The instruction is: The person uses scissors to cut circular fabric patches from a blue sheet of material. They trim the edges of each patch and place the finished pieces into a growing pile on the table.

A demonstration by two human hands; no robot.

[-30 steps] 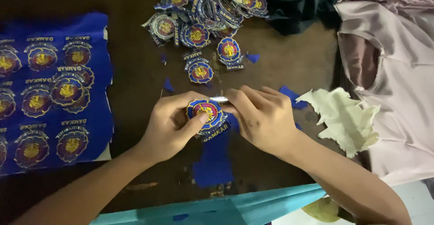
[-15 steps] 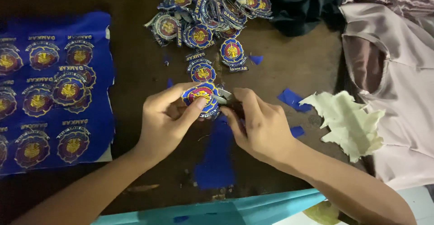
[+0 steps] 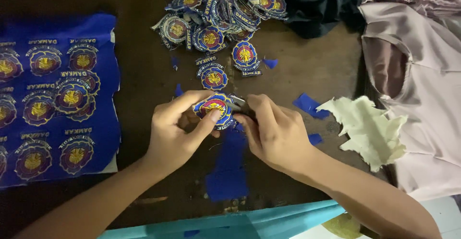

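Left hand (image 3: 175, 133) pinches a round embroidered patch (image 3: 214, 107), blue rim with red and yellow centre, just above the middle of the frame: thumb on its face, fingers behind. Right hand (image 3: 276, 133) is closed on a small metal cutter (image 3: 237, 101) whose tip meets the patch's right edge. It looks like thread snips, but the hand hides most of it, so I can't say for sure.

Progress, judging from the layout:
- Done: a heap of cut-out patches (image 3: 221, 8) at top centre, plus two loose ones just below it, a single patch (image 3: 213, 77) and another (image 3: 245, 55), both with trimmed outlines.
- In hand: one patch, trimming at its edge; blue fabric still hangs off its lower side.
- Left: the blue embroidered sheet (image 3: 57, 100) at the left edge holds many uncut badges in rows. That is the bulk of the remaining work.

Waste: blue offcuts (image 3: 307, 104) right of the hands, a longer blue strip (image 3: 228, 167) below them, and a torn piece of cream backing (image 3: 367, 128) at right centre.

Unrelated: pale pink garment (image 3: 422, 100) on the right edge, dark cloth (image 3: 317, 4) top right, a teal strip (image 3: 249, 222) along the bottom. All lies on a dark wooden table (image 3: 144, 80).
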